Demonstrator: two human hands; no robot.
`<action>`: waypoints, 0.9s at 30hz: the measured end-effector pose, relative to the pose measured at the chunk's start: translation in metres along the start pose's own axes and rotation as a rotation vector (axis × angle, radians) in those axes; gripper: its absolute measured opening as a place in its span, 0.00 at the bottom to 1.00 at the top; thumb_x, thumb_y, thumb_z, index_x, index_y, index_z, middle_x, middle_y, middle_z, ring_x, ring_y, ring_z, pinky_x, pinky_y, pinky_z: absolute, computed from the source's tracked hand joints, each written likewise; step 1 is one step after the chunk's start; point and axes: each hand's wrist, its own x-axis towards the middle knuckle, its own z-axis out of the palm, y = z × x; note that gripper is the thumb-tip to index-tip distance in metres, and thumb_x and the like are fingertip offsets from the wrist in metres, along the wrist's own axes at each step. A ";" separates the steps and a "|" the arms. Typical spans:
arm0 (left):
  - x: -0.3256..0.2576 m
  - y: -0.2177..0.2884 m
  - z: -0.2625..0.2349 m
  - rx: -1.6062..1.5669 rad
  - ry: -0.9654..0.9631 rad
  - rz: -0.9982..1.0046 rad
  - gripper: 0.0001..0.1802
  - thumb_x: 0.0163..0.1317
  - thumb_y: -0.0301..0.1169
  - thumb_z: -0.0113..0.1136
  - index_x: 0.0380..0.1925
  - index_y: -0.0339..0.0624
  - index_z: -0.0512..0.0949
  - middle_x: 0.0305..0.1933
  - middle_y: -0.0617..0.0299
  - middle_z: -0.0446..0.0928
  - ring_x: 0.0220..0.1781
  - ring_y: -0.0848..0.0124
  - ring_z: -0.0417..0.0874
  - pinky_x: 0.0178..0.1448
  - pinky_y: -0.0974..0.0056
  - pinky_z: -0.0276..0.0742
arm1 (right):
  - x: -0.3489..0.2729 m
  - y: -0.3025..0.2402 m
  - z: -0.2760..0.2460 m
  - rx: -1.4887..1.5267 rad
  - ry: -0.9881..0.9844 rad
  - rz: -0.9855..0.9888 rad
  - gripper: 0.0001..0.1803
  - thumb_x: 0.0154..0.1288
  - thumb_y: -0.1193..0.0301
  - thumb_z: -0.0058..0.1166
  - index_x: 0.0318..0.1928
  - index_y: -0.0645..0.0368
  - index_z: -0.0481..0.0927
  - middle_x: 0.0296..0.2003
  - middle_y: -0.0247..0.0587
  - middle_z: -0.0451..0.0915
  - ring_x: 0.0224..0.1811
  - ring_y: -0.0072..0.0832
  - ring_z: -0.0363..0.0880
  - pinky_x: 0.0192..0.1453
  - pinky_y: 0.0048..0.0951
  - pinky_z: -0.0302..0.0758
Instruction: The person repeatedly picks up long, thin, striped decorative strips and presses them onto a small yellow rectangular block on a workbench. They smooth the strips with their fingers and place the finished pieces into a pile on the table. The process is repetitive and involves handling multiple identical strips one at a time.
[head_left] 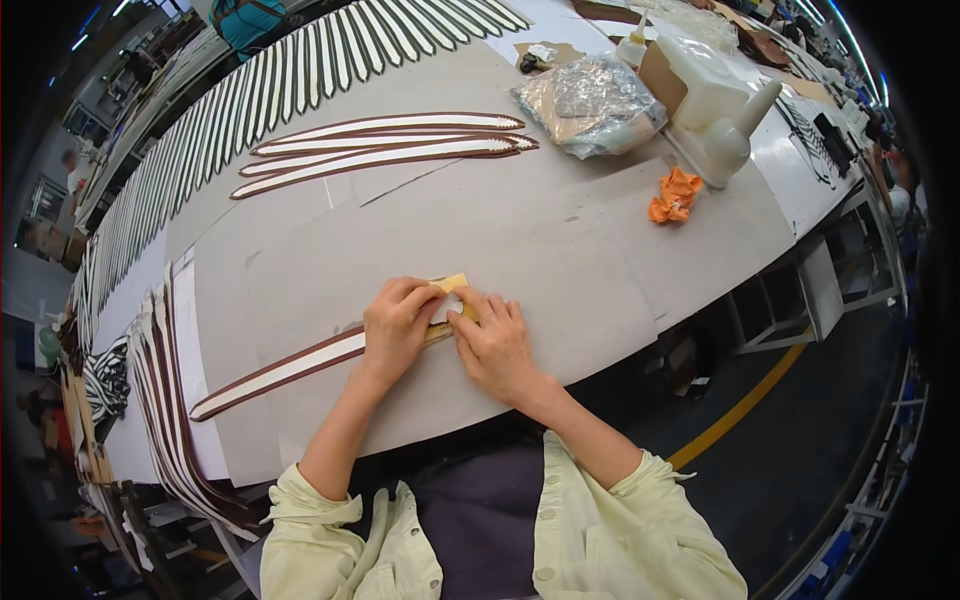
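A long strap (290, 370), white with reddish-brown edges, lies slanting across the table in front of me. Its right end runs beneath my left hand (396, 325), whose thumb and fingers are pinched together on a small white piece (447, 308). My right hand (497, 345) is curled in from the other side, thumb and forefinger closed at the same piece. Under and behind the fingertips sits a yellowish, flat block (455, 283), partly covered by both hands. How the strap's end meets the block is hidden.
Several similar straps (390, 145) lie farther back, and more hang over the table's left edge (170, 400). Dark-edged white strips (290, 80) line the far side. At right are a plastic-wrapped package (590, 105), a white bottle-like container (715, 145) and a crumpled orange cloth (675, 195).
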 end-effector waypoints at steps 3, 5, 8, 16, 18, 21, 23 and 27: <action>-0.001 -0.002 0.002 0.011 0.015 0.030 0.07 0.62 0.23 0.69 0.40 0.42 0.87 0.42 0.61 0.85 0.44 0.60 0.85 0.45 0.57 0.82 | 0.001 0.000 -0.001 0.009 -0.005 -0.002 0.15 0.61 0.75 0.62 0.49 0.65 0.85 0.60 0.49 0.77 0.51 0.40 0.75 0.52 0.42 0.68; -0.001 -0.002 0.002 0.010 0.023 0.045 0.07 0.63 0.24 0.69 0.41 0.43 0.87 0.42 0.62 0.84 0.44 0.60 0.84 0.45 0.57 0.82 | 0.001 -0.001 -0.001 -0.003 -0.007 -0.009 0.15 0.61 0.76 0.62 0.49 0.66 0.85 0.59 0.49 0.78 0.51 0.40 0.75 0.51 0.42 0.68; -0.001 -0.001 0.001 0.005 0.012 0.055 0.09 0.61 0.23 0.69 0.42 0.43 0.88 0.43 0.62 0.84 0.44 0.60 0.84 0.44 0.57 0.82 | 0.000 -0.002 -0.001 -0.060 -0.010 -0.033 0.16 0.60 0.75 0.61 0.49 0.67 0.84 0.58 0.49 0.78 0.49 0.40 0.75 0.49 0.41 0.69; -0.013 -0.010 0.000 0.094 -0.007 0.167 0.21 0.55 0.16 0.68 0.50 0.45 0.88 0.44 0.59 0.84 0.45 0.60 0.85 0.44 0.57 0.86 | -0.004 -0.003 0.003 -0.228 -0.013 -0.112 0.20 0.59 0.76 0.58 0.52 0.70 0.83 0.57 0.54 0.81 0.47 0.41 0.77 0.46 0.41 0.71; -0.015 -0.007 -0.001 0.125 -0.013 0.191 0.24 0.53 0.15 0.67 0.51 0.45 0.88 0.45 0.59 0.83 0.45 0.60 0.85 0.44 0.57 0.87 | -0.004 -0.004 0.003 -0.266 -0.021 -0.138 0.21 0.59 0.75 0.57 0.53 0.71 0.83 0.58 0.56 0.81 0.47 0.41 0.78 0.48 0.42 0.72; -0.017 -0.003 -0.002 0.136 0.002 0.160 0.25 0.53 0.13 0.65 0.51 0.44 0.88 0.45 0.59 0.83 0.46 0.60 0.85 0.44 0.58 0.87 | -0.005 -0.005 0.002 -0.309 -0.040 -0.168 0.22 0.59 0.75 0.57 0.54 0.72 0.83 0.58 0.58 0.82 0.49 0.42 0.79 0.53 0.43 0.73; -0.017 -0.002 -0.002 0.129 0.013 0.133 0.25 0.53 0.13 0.65 0.51 0.43 0.88 0.45 0.59 0.83 0.47 0.60 0.85 0.44 0.58 0.87 | -0.005 -0.005 0.003 -0.350 -0.048 -0.191 0.21 0.59 0.75 0.57 0.53 0.73 0.83 0.59 0.58 0.81 0.52 0.43 0.79 0.57 0.45 0.73; -0.021 -0.002 -0.001 0.145 0.014 0.152 0.23 0.53 0.13 0.64 0.51 0.40 0.87 0.45 0.58 0.83 0.47 0.59 0.84 0.44 0.58 0.87 | -0.005 -0.005 -0.001 -0.333 -0.050 -0.201 0.23 0.60 0.74 0.57 0.54 0.73 0.83 0.60 0.59 0.81 0.56 0.45 0.79 0.64 0.49 0.71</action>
